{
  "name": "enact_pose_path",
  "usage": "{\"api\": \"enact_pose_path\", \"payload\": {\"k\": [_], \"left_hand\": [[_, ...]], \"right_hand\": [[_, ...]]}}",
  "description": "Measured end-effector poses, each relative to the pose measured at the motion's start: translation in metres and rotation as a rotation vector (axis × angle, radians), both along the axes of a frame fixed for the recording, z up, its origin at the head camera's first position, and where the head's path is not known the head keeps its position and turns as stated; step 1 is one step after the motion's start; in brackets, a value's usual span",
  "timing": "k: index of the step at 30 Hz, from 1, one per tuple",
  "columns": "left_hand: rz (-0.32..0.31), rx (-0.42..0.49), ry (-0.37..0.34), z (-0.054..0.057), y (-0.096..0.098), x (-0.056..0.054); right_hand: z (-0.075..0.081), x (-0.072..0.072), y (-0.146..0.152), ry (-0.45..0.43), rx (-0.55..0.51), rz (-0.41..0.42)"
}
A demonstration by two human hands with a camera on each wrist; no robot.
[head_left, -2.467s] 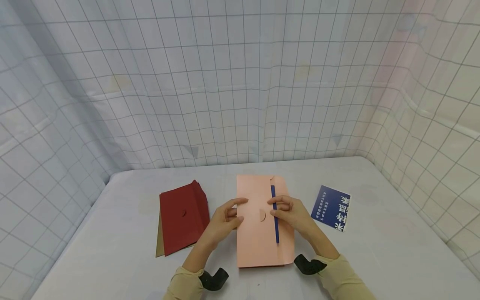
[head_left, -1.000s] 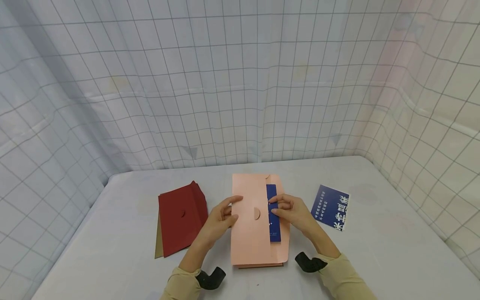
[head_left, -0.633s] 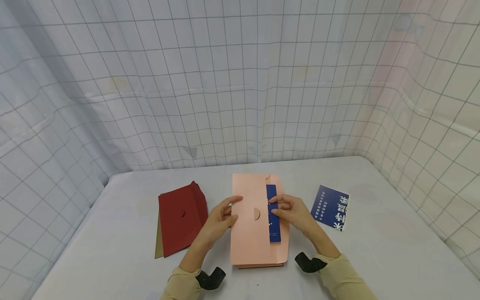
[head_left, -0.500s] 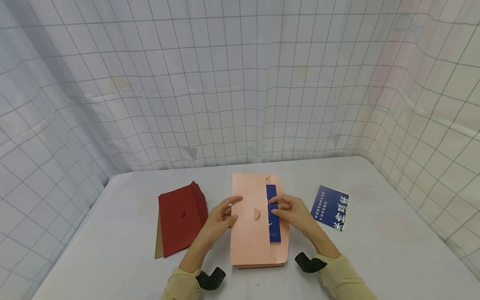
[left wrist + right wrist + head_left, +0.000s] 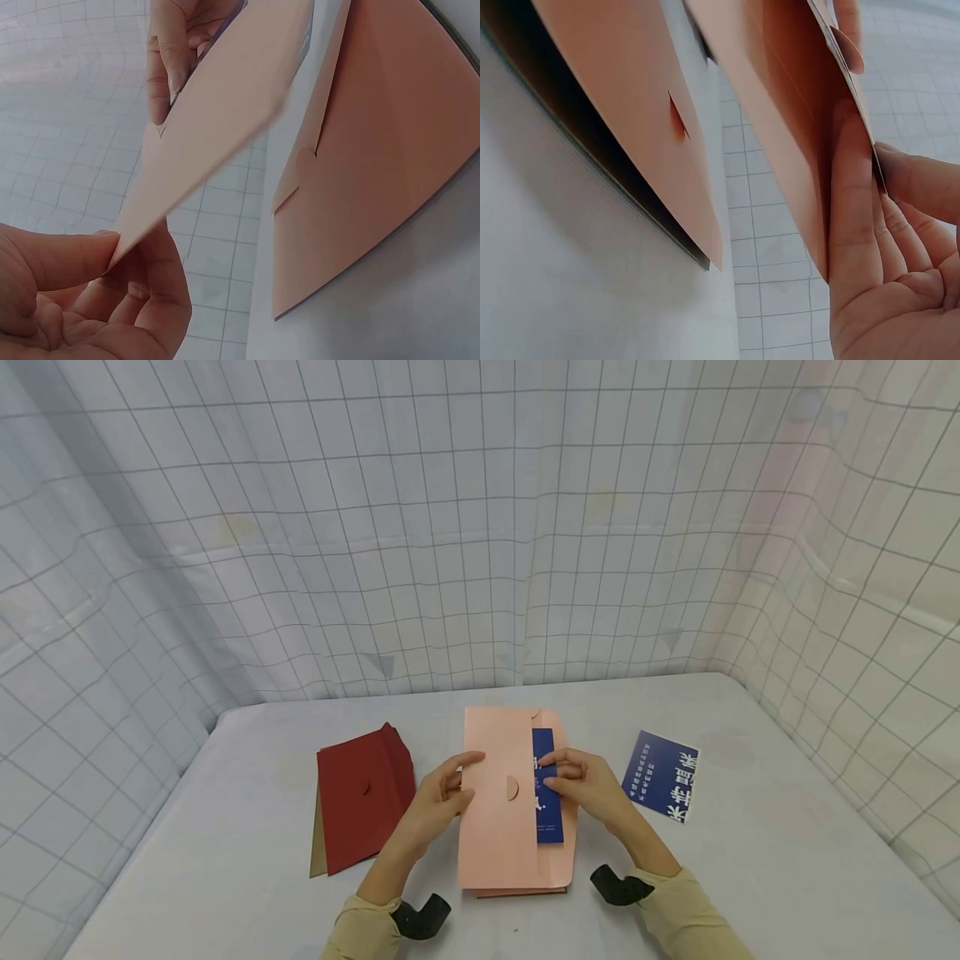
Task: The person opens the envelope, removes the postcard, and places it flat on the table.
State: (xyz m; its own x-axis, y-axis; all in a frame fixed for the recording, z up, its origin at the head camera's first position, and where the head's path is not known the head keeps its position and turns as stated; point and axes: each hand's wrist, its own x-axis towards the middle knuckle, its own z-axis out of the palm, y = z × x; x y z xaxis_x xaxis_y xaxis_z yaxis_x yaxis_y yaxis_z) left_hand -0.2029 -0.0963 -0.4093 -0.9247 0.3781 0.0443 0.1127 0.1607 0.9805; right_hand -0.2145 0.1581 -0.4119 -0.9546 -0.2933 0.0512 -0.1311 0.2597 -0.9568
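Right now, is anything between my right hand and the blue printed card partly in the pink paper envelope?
Nothing visible: your right hand pinches the blue card where it pokes out of the envelope.

Dark red paper envelope (image 5: pixel 360 810) on the left, rectangular deep-blue card (image 5: pixel 657 777) on the right

Both lie tilted and well apart on a white cloth-covered table (image 5: pixel 217 843). The envelope has a semicircular tab, and a flat olive-brown paper piece (image 5: pixel 318 847) peeks out from under its left edge. White characters mark the card, the largest along its right side. A white curtain (image 5: pixel 420 543) with thin grey grid lines rises behind the table and at both sides.
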Motion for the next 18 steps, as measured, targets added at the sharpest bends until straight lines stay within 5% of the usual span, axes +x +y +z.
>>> {"api": "enact_pose_path", "payload": {"k": [18], "left_hand": [[0.056,0.005,0.002,0.0015,-0.0017,-0.0006]], "right_hand": [[-0.0017,-0.0021,0.0009,0.034,0.0,-0.034]]}}
